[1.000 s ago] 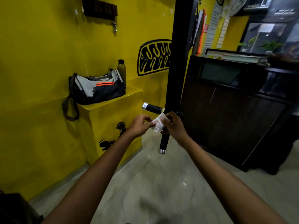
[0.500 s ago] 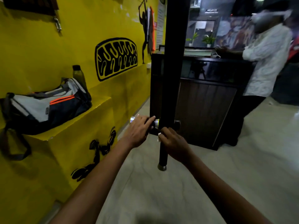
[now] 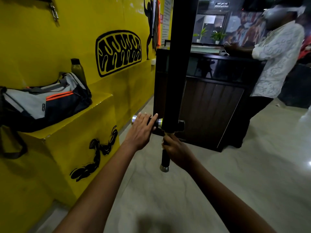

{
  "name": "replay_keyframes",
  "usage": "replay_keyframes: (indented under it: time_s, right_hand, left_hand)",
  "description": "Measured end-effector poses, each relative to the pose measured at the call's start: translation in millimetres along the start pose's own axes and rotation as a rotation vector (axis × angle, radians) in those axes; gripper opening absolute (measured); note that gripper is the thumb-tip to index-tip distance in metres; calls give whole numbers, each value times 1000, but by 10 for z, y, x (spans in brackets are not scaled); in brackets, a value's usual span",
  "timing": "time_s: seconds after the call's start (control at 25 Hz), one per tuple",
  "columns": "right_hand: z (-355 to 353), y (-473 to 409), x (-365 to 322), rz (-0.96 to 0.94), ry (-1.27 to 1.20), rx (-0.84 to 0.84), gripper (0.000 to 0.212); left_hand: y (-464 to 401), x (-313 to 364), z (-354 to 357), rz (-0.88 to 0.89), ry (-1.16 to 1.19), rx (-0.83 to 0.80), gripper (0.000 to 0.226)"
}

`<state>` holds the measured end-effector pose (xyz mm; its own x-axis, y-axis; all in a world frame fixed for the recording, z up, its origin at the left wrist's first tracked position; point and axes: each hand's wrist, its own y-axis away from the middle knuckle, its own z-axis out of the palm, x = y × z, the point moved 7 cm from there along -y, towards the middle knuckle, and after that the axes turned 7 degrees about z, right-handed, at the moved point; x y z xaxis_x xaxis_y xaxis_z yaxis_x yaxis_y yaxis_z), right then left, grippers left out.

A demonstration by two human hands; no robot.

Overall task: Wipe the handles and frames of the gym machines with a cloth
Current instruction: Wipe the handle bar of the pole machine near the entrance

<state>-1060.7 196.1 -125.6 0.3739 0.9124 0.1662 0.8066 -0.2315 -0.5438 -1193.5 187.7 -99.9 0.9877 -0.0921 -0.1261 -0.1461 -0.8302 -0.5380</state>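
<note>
A black machine frame post (image 3: pixel 181 64) stands in the middle of the view. From its lower end a short horizontal handle (image 3: pixel 134 118) with a chrome tip sticks out to the left. A vertical handle (image 3: pixel 165 159) with a chrome cap hangs down below it. My left hand (image 3: pixel 143 127) lies over the horizontal handle with its fingers stretched along it. My right hand (image 3: pixel 177 151) grips the upper part of the vertical handle. Only a white sliver of the cloth (image 3: pixel 162 147) shows at the edge of that hand; the rest is hidden inside the grip.
A grey and black sports bag (image 3: pixel 45 103) and a dark bottle (image 3: pixel 78 69) sit on a yellow ledge (image 3: pixel 80 125) at the left. Behind the post is a dark wooden counter (image 3: pixel 210 111), and a person in a white shirt (image 3: pixel 277 61) leans on it. Pale tiled floor (image 3: pixel 252 165) lies to the right.
Both hands pinched the white cloth in front of the post a second ago. The left hand has moved onto the horizontal handle, the right has closed round the vertical one, and my view turned right.
</note>
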Motion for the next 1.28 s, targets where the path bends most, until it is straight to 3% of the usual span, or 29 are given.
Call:
replay_keyframes:
  time_s: [0.24, 0.44, 0.6, 0.8, 0.96, 1.16, 1.28]
  right_hand:
    - [-126, -75, 67, 68, 18, 34, 3]
    - [15, 32, -2, 9, -22, -72, 7]
    - [-136, -38, 59, 46, -24, -19, 10]
    - [122, 95, -46, 31, -12, -143, 16]
    - [-5, 15, 66, 71, -30, -85, 15]
    - [185, 144, -46, 59, -14, -172, 17]
    - [50, 73, 32, 74, -43, -99, 14]
  left_hand:
    - [10, -2, 36, -29, -6, 52, 49]
    - [34, -16, 40, -27, -25, 67, 50]
    - [43, -6, 40, -54, -51, 78, 53]
    - [41, -11, 60, -32, -55, 57, 63]
    - [43, -19, 74, -30, -66, 41, 66]
    - [58, -13, 76, -18, -64, 18, 70]
    - [63, -8, 77, -11, -63, 5, 71]
